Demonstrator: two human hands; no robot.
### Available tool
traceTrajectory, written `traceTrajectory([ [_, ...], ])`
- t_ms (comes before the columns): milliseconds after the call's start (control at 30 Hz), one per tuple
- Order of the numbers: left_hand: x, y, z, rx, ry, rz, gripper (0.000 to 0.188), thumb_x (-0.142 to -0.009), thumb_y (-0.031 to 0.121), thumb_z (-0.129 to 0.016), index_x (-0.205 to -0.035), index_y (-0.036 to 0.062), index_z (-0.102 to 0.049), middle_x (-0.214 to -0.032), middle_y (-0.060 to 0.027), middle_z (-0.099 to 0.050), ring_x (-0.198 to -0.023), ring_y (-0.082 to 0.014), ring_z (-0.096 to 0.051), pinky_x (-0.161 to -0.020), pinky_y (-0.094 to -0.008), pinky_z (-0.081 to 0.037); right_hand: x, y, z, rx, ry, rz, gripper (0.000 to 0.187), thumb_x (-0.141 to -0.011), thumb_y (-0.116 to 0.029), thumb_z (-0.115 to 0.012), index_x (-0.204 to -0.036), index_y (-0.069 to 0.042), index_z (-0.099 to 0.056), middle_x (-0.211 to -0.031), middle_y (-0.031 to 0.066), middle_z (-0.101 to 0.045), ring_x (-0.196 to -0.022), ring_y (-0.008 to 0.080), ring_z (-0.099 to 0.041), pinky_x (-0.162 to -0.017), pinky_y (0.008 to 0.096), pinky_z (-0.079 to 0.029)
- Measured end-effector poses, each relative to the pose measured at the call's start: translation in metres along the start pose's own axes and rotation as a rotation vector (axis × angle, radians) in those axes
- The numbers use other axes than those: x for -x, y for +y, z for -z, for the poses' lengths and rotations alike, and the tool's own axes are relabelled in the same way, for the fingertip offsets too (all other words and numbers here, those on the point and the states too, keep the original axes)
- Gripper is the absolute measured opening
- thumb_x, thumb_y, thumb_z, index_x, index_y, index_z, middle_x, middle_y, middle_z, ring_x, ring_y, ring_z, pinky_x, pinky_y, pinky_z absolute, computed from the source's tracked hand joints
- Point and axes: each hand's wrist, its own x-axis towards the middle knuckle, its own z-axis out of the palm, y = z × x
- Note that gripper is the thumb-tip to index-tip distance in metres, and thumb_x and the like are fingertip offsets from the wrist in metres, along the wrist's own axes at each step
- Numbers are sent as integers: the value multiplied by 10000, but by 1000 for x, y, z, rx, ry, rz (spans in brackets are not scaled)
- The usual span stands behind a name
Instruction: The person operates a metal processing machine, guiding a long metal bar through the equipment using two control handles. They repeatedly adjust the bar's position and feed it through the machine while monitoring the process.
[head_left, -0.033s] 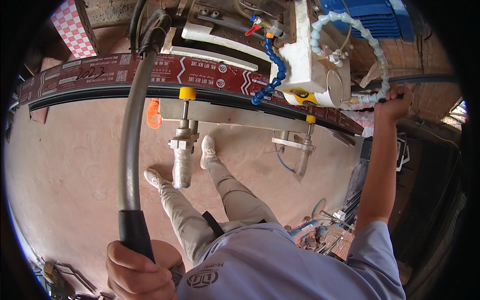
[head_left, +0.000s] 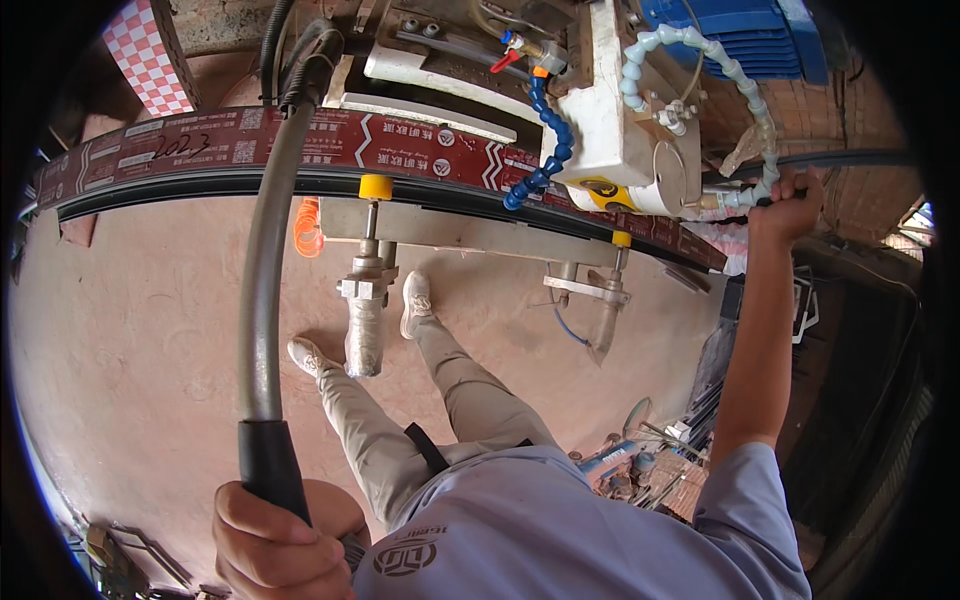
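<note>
My left hand (head_left: 280, 540) is wrapped round the black grip (head_left: 268, 465) of a long, bent metal lever (head_left: 262, 290). The lever rises to a pivot on the machine at the top left. At the far right, my right hand (head_left: 788, 203) closes on a dark handle, mostly hidden by the fingers, beside the white machine head (head_left: 600, 125). A long profile (head_left: 330, 140) with maroon printed film and a black edge lies across the machine. Against its near side stand two yellow-tipped clamps, the left (head_left: 375, 187) and the right (head_left: 621, 239).
A blue segmented coolant hose (head_left: 548, 150) and a pale one (head_left: 740, 75) curve about the machine head. A red-handled valve (head_left: 508, 58) sits above. Orange coiled tubing (head_left: 308, 228) hangs below the profile. Assorted parts (head_left: 640, 470) lie on the floor at right.
</note>
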Motion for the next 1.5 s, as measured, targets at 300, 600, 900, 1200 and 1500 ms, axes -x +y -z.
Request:
traceTrajectory([
  [300,11,11,2,-212,24,66,302,-789,422,-646,-608,266,-460,-525,154,-416,-523,-15,-437,-651,-285,-321,-2,0,2,-16,-7,-25,160,-859,-180,-488,-750,-139,-377,-563,-1,-318,-501,135,-320,-528,328,-343],
  [600,66,3,17,-202,36,23,406,-777,446,-671,-540,248,-407,-486,133,-401,-500,-48,-402,-660,-305,-323,7,13,3,60,0,57,229,-865,-195,-485,-685,-149,-352,-563,5,-339,-505,152,-322,-534,354,-345],
  [900,63,12,29,-213,-101,115,500,-816,548,-676,-556,235,-385,-507,112,-395,-547,-80,-400,-675,-322,-324,3,12,16,-75,-111,-72,233,-934,-182,-486,-735,-134,-375,-585,7,-352,-531,153,-352,-583,334,-348],
  [1200,54,8,29,-209,-105,84,423,-851,466,-688,-589,204,-484,-521,98,-477,-530,-84,-492,-591,-287,-353,7,6,21,-146,-163,-167,235,-924,-185,-516,-750,-135,-366,-589,2,-352,-542,153,-358,-614,337,-341],
  [1500,52,6,30,-177,-118,80,410,-837,440,-700,-577,204,-488,-541,102,-523,-536,-68,-527,-600,-270,-369,13,1,14,-160,-114,-199,270,-904,-205,-567,-709,-146,-391,-574,-2,-360,-542,151,-370,-608,330,-344],
])
